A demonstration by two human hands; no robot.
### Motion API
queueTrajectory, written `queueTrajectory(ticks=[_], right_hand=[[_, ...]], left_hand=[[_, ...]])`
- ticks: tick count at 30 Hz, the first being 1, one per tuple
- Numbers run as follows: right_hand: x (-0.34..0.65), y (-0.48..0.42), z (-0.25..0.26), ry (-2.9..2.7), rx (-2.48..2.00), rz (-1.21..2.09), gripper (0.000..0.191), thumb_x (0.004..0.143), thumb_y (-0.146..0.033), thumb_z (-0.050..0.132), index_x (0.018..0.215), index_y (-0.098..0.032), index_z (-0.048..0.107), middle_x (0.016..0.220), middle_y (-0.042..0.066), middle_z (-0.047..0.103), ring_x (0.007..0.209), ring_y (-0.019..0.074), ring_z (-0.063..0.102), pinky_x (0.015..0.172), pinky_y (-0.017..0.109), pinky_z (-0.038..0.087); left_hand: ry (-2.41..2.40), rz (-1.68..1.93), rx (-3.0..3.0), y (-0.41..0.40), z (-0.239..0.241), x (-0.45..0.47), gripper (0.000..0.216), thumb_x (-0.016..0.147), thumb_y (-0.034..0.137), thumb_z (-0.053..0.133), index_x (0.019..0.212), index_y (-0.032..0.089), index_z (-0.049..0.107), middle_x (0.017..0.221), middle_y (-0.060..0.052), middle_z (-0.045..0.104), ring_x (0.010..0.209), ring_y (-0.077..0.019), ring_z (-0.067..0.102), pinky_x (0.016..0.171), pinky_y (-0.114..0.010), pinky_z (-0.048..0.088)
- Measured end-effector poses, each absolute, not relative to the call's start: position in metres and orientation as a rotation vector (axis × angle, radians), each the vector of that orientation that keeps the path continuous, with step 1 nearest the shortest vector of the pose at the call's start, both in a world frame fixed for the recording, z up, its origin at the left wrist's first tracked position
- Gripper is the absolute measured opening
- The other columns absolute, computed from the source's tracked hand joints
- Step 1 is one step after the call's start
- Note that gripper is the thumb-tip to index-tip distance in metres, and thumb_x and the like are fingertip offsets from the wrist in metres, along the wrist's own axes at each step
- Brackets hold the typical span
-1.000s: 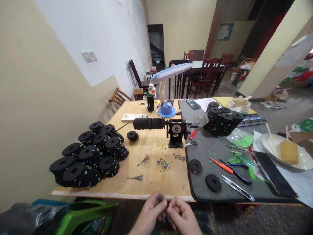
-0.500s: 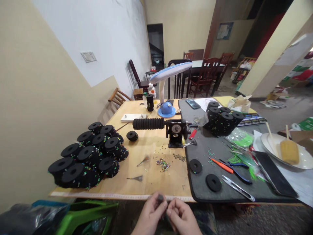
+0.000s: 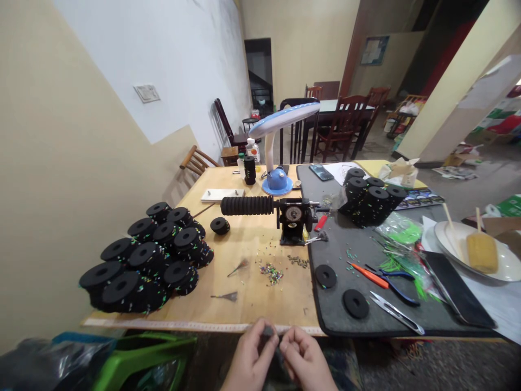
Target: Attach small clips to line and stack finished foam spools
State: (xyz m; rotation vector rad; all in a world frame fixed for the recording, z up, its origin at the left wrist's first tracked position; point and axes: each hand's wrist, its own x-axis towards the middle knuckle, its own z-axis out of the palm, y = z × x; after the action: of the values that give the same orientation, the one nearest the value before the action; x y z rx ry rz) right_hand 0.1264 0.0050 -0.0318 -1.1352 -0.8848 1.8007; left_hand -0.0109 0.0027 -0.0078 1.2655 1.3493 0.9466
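Note:
Both my hands meet at the bottom edge of the view, just below the front edge of the wooden table [image 3: 260,296]. My left hand [image 3: 249,358] is closed in a pinch on a small dark grey piece [image 3: 267,330] held at its fingertips. My right hand [image 3: 303,358] is curled beside it, fingertips pinched against the same small piece. What the piece is I cannot make out. Nearest on the table lie two thin tufted bits [image 3: 228,296] and a scatter of coloured beads [image 3: 272,271].
A heap of black foam discs [image 3: 146,260] fills the table's left. A black winding tool with a ribbed handle [image 3: 268,209] stands mid-table, a blue desk lamp [image 3: 279,136] behind. The grey mat [image 3: 366,320] holds two loose discs, snips [image 3: 396,314], pliers, green strands and a disc stack [image 3: 370,201].
My hands have shifted slightly right and lower while staying pinched together on the small piece. Nothing on the table has moved.

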Motion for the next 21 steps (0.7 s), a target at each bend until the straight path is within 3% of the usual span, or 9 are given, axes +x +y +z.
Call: queueTrajectory(ticks=[13,21], right_hand=[[0.128,0.005,-0.028,-0.930,-1.151,1.679,0.055,0.067,-0.071,0.066,0.075,-0.019,0.054,0.043,-0.012,0.041,0.035,0.0050,0.031,0.039,0.018,0.021],[0.133,0.007,-0.035,-0.844,-1.145,1.689,0.051,0.071,-0.069,0.066,0.073,-0.020,0.051,0.038,-0.014,0.034,0.035,0.0053,0.023,0.039,0.019,0.015]], left_hand=[[1.313,0.830,1.534,0.004,0.003,-0.014,0.023,0.089,0.037,0.054,0.077,0.020,0.064,0.073,-0.005,0.062,0.069,-0.0202,0.055,0.066,-0.025,0.040],[1.323,0.821,1.431,0.003,0.002,-0.011,0.017,0.086,0.032,0.058,0.074,0.019,0.062,0.067,-0.002,0.058,0.065,-0.0175,0.051,0.061,-0.023,0.038]])
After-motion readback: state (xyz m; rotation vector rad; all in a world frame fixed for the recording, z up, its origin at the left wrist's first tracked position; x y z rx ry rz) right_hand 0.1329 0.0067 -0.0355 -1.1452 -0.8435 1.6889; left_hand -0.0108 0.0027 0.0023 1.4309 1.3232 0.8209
